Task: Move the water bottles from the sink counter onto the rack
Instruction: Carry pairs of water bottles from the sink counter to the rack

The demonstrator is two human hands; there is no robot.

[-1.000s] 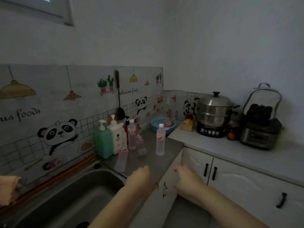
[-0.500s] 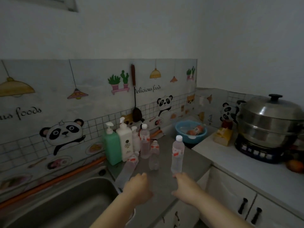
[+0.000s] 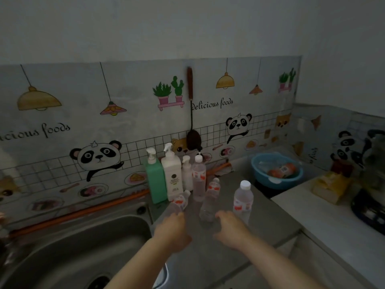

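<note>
Four clear water bottles stand or lean on the grey counter (image 3: 260, 217) just right of the sink (image 3: 87, 247). The front right bottle (image 3: 242, 200) stands upright with its white cap on, and the liquid in it looks clear. The middle bottle (image 3: 210, 199) tilts a little. The tall back bottle (image 3: 199, 178) stands upright beside the pump dispensers. The left bottle (image 3: 177, 204) leans steeply toward the sink edge. All carry red and white labels.

Behind them, against the panda backsplash, stand a green pump bottle (image 3: 155, 180), a white pump bottle (image 3: 171, 176) and a smaller white dispenser (image 3: 186, 173). Farther right a blue basin (image 3: 277, 180) holds an orange-red package and something clear that I cannot make out.

Both my forearms reach forward from the bottom of the view, palms down. My left hand (image 3: 170, 230) is loosely curled, its fingertips at the base of the leaning left bottle; whether they touch it I cannot tell. My right hand (image 3: 231, 230) is spread open, fingers bent, between the middle bottle and the front right bottle, just short of both, grasping nothing.
</note>
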